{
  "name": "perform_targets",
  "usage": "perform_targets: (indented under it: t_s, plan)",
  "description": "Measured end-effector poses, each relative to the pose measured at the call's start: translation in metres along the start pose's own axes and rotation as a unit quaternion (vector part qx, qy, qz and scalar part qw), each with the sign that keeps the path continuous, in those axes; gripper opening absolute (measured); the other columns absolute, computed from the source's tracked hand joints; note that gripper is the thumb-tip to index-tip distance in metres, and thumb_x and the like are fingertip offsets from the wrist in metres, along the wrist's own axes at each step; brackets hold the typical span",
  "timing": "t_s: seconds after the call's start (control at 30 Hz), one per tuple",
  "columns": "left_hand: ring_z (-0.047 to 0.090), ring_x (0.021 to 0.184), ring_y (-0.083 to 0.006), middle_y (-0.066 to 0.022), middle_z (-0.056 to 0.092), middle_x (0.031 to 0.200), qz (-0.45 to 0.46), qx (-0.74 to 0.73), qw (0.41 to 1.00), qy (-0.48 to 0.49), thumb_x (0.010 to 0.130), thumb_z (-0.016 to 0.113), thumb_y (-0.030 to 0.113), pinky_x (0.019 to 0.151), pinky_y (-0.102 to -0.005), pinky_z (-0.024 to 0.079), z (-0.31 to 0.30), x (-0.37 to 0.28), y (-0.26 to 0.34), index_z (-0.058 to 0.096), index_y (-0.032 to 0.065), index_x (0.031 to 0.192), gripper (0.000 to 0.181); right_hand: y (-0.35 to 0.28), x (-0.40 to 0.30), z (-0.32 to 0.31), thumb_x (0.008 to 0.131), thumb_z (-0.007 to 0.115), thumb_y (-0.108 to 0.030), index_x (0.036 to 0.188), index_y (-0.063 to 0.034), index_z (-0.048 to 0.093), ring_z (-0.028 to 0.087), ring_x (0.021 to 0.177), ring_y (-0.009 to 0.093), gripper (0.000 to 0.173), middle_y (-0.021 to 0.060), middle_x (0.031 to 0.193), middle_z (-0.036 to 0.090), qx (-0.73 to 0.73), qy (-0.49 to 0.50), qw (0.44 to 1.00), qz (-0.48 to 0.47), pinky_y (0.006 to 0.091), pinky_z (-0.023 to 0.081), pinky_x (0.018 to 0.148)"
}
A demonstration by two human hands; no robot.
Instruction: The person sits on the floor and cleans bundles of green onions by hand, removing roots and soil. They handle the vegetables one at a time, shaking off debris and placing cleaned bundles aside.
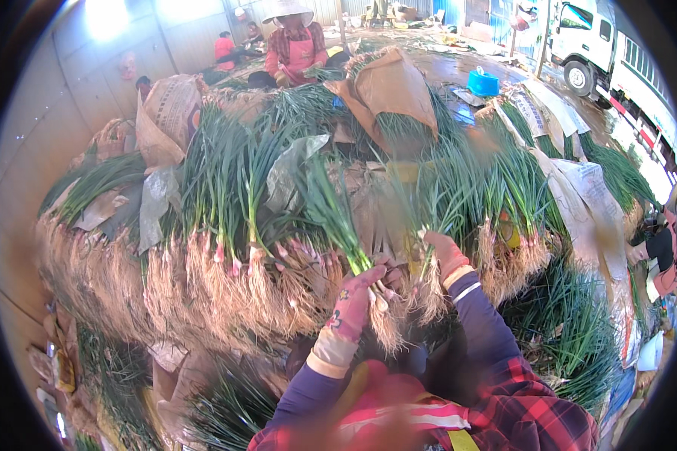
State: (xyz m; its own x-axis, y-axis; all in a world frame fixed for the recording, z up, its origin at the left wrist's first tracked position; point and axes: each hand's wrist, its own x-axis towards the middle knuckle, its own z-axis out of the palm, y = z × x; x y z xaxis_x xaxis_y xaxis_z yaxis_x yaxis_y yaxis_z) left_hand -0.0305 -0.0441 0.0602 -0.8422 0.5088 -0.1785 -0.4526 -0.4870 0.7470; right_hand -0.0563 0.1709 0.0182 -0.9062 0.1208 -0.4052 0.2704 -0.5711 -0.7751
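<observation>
My left hand (354, 301), in a pink patterned glove, is closed around a small bunch of green garlic plants (338, 222) near their bulbs. Their leaves point up and away, and pale roots hang below the fist. To its right, my right hand (448, 259), in a reddish glove, is at the stems of another few plants (426, 270); blur and the plants hide its fingertips, so its hold is unclear. Rows of similar plants with long roots (248, 282) lie left of my hands, and another bunch (510, 248) lies at the right.
Woven sacks (398, 84) and plastic sheets (296, 169) lie among the plants. A person (296, 51) in a wide hat sits across the pile; another (663, 253) is at the right edge. A blue plastic stool (483, 83) and a white truck (587, 51) stand farther back.
</observation>
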Motion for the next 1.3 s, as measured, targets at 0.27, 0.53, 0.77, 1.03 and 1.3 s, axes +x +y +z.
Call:
perform_targets:
  t_s: [0.27,0.53,0.77,1.03,1.3]
  plan:
    - [0.061,0.066,-0.0195,-0.0127,0.061,0.082,-0.048,0.054,0.996,-0.045,0.078,0.052,0.002,0.058,-0.0281,0.05,0.016,-0.022,-0.01,0.055,-0.0055,0.099,0.023,-0.004,-0.055,0.012,0.078,0.056,-0.025,0.092,-0.0036,0.059,0.05,0.072,0.018,0.026,0.0052,0.082,0.057,-0.01,0.027,0.999,-0.035,0.0321,0.039,0.069]
    - [0.057,0.052,-0.017,-0.0101,0.059,0.067,-0.106,0.077,0.991,0.002,0.079,0.054,0.007,0.042,-0.0268,0.046,0.011,-0.035,-0.027,0.054,-0.0026,0.102,0.025,-0.015,-0.059,0.01,0.078,0.055,-0.02,0.097,0.0012,0.057,0.053,0.079,0.02,0.028,0.0078,0.092,0.057,0.019,0.105,0.992,-0.071,0.0321,0.043,0.07]
    - [0.056,0.053,-0.0167,-0.0095,0.059,0.07,-0.129,0.08,0.988,-0.004,0.08,0.054,0.008,0.044,-0.0254,0.045,0.006,-0.029,-0.035,0.054,-0.0036,0.103,0.026,-0.009,-0.049,0.002,0.078,0.053,-0.018,0.088,-0.0053,0.058,0.056,0.06,0.02,0.017,0.0046,0.074,0.059,0.062,0.053,0.994,-0.077,0.032,0.047,0.057]
    - [0.057,0.053,-0.0172,-0.0101,0.059,0.069,-0.124,0.1,0.987,0.009,0.079,0.054,0.008,0.044,-0.0261,0.045,0.004,-0.022,-0.04,0.055,-0.0037,0.098,0.023,-0.014,-0.046,0.0,0.079,0.053,-0.016,0.09,-0.001,0.057,0.056,0.057,0.022,0.019,0.0074,0.075,0.058,0.044,0.08,0.991,-0.102,0.0348,0.048,0.054]
    - [0.057,0.05,-0.0182,-0.0115,0.06,0.067,-0.129,0.11,0.985,0.034,0.077,0.056,0.013,0.043,-0.0282,0.046,0.012,-0.03,-0.036,0.056,-0.0028,0.096,0.025,-0.019,-0.057,0.001,0.078,0.055,-0.019,0.086,-0.005,0.058,0.054,0.054,0.021,0.017,0.006,0.069,0.057,0.046,0.085,0.994,-0.056,0.0331,0.044,0.051]
